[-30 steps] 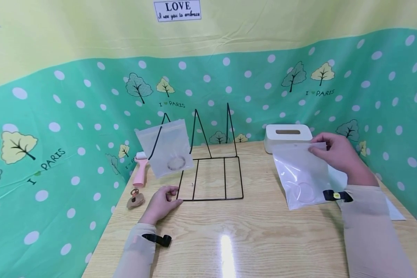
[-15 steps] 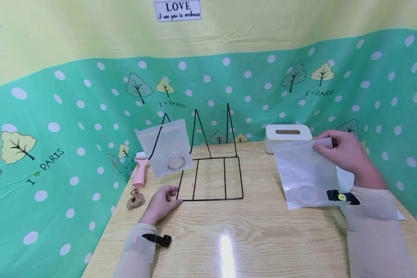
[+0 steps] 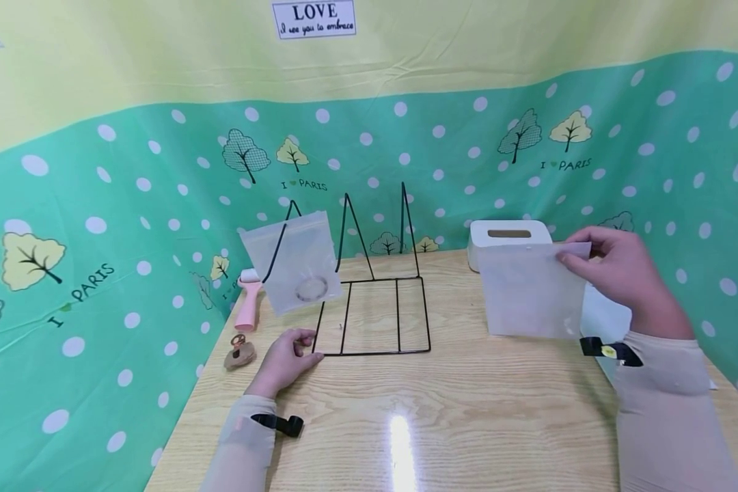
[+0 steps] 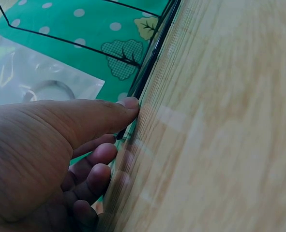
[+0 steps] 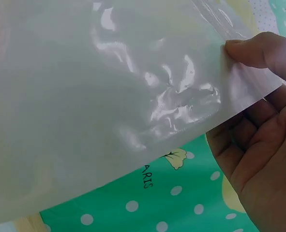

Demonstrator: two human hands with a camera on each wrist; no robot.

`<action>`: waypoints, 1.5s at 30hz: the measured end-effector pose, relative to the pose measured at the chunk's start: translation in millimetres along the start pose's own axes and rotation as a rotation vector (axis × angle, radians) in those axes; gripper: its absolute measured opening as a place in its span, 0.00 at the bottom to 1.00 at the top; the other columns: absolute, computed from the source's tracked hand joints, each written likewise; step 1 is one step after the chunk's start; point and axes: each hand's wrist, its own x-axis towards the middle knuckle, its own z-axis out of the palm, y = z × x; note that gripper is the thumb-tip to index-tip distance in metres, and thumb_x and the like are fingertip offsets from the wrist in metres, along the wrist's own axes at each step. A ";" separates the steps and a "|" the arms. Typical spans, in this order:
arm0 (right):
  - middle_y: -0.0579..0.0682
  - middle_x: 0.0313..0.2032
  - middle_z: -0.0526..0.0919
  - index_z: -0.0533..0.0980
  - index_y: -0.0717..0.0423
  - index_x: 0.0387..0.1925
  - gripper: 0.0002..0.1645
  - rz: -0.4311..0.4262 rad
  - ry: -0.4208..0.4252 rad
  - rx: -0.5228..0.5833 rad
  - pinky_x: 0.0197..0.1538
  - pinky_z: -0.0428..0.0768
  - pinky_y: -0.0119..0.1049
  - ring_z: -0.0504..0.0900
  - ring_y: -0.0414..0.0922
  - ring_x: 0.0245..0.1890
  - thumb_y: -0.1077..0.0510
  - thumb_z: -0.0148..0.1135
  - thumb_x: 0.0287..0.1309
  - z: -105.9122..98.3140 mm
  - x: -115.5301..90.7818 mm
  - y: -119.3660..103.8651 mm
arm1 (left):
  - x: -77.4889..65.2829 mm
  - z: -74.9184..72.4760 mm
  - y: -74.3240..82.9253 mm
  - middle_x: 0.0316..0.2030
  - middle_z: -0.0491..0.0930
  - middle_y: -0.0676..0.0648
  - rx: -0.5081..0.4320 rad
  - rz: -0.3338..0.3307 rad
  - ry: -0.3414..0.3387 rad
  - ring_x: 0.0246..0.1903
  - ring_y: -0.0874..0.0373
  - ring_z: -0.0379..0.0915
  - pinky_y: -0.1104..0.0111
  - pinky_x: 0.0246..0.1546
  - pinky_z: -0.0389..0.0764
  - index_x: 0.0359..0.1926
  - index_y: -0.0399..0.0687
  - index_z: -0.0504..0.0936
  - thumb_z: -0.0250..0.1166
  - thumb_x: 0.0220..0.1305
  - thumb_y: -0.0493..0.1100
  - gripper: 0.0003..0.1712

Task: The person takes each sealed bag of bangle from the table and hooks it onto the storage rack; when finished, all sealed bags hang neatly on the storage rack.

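My left hand (image 3: 287,362) grips the near left corner of a black wire rack (image 3: 400,314), thumb on the wire and fingers curled beside it in the left wrist view. A translucent zip bag (image 3: 292,256) with a ring-shaped item (image 3: 311,288) in it leans in the rack's left upright. At the right, my right hand (image 3: 618,273) pinches the top right corner of a second translucent zip bag (image 3: 531,294) between thumb and fingers, above the table. In the right wrist view this bag (image 5: 84,106) fills much of the picture; its contents are hard to make out.
A white tissue box (image 3: 510,236) stands at the back, partly behind the held bag. Left of the rack are a pink lint roller (image 3: 249,304) and a brown keyring item (image 3: 240,354). A pale sheet-like item (image 3: 605,318) lies under the right arm.
The right hand has shifted slightly right and up. Its bag's lower end has risen, and the round outline seen in it before no longer shows. My left hand and the rack stay put.
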 end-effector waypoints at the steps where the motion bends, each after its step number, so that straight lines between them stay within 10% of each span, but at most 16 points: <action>1: 0.36 0.37 0.80 0.85 0.62 0.46 0.13 -0.002 0.009 -0.001 0.33 0.77 0.26 0.75 0.43 0.36 0.56 0.73 0.65 0.4 -0.5 -1.0 | 0.0 0.0 0.1 0.44 0.79 0.48 0.000 -0.002 -0.001 0.37 0.56 0.71 0.61 0.41 0.73 0.61 0.44 0.84 0.80 0.60 0.43 0.28; 45: 0.36 0.32 0.84 0.85 0.62 0.36 0.08 -0.254 0.136 0.093 0.33 0.73 0.20 0.80 0.32 0.30 0.73 0.75 0.55 -1.9 -14.3 -32.8 | -0.5 2.1 -5.7 0.44 0.79 0.50 -0.010 0.010 -0.001 0.36 0.57 0.70 0.62 0.40 0.73 0.60 0.46 0.84 0.81 0.60 0.45 0.29</action>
